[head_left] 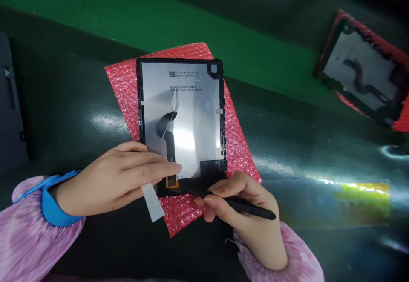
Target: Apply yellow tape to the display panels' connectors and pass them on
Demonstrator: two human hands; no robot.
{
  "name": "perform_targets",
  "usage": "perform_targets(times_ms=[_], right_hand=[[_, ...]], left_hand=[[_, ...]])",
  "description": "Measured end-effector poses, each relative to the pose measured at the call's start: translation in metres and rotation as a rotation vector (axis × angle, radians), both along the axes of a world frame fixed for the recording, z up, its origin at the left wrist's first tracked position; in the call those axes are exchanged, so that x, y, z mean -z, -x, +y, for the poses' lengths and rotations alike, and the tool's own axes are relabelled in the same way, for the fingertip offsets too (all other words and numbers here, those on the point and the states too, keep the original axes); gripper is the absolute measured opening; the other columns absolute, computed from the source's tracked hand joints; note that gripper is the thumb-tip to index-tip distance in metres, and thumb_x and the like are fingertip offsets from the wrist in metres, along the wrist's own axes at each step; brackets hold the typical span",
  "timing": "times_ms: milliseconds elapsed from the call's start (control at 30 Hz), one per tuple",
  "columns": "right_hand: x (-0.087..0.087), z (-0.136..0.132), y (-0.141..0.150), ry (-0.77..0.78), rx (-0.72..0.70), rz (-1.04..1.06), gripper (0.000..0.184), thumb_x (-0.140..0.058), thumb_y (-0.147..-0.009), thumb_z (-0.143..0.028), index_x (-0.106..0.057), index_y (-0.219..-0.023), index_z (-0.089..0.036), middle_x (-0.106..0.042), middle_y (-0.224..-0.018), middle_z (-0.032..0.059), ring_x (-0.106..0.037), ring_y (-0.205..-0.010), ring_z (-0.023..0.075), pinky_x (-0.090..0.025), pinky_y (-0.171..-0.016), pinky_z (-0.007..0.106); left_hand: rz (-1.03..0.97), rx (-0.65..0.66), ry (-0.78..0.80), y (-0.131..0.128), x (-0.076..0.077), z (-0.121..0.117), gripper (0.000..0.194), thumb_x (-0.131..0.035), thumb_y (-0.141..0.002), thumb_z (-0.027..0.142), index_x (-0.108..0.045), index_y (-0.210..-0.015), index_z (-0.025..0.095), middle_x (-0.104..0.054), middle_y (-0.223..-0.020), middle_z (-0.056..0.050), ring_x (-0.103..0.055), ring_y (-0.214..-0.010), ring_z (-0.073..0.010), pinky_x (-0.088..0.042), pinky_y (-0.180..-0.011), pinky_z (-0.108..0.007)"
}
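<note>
A tablet screen assembly (191, 124), with a silvery back and a black frame, lies on a red bubble-wrap sheet (241, 154). My left hand (124, 175) rests across its lower left, fingers stretched out, the index fingertip by a black flex cable (170, 145). A white strip (153, 205) sticks out from beneath that hand; whether the hidden thumb grips it I cannot tell. My right hand (241, 199) pinches black tweezers (251, 208), their tips pointing left along the bottom edge toward the orange-edged cable connector (172, 182).
A second screen assembly (361, 69) lies on red bubble wrap at the upper right. At the far left stands a grey case-like object (11, 103). A clear sheet with a yellow patch (364, 194) lies at the right on the dark, shiny table (287, 145).
</note>
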State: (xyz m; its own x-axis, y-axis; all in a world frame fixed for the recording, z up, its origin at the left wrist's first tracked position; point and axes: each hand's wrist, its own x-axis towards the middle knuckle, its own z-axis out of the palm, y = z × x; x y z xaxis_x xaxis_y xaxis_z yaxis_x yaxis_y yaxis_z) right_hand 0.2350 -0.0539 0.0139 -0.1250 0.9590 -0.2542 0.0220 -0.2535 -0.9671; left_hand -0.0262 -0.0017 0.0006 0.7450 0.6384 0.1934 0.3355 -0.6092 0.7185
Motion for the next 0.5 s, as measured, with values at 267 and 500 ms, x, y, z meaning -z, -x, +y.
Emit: perform_targets(times_ms=[267,500], right_hand=[[0.0033,-0.0034,0.0008,-0.017,0.015,0.005,0.023,-0.081,-0.078,-0.013,-0.060,-0.077,-0.023,-0.070,-0.059,-0.0046,-0.073,-0.052,0.0153,-0.059,-0.052,0.021],[0.0022,-0.0035,0.0010,-0.014,0.008,-0.023,0.023,-0.081,-0.079,-0.014,-0.060,-0.076,-0.023,-0.072,-0.062,-0.0050,-0.073,-0.053,0.0136,-0.058,-0.053,0.019]], left_hand=[[-0.012,-0.028,-0.034,-0.0025,-0.0013,0.0008,0.048,-0.055,-0.093,0.002,-0.050,-0.137,0.020,-0.072,-0.119,-0.003,-0.067,-0.109,-0.0159,-0.046,-0.103,-0.031],[-0.010,-0.042,-0.064,-0.0036,-0.0003,0.0012,0.043,-0.058,-0.094,0.006,-0.051,-0.135,0.019,-0.072,-0.115,-0.003,-0.068,-0.106,-0.0160,-0.048,-0.099,-0.030]])
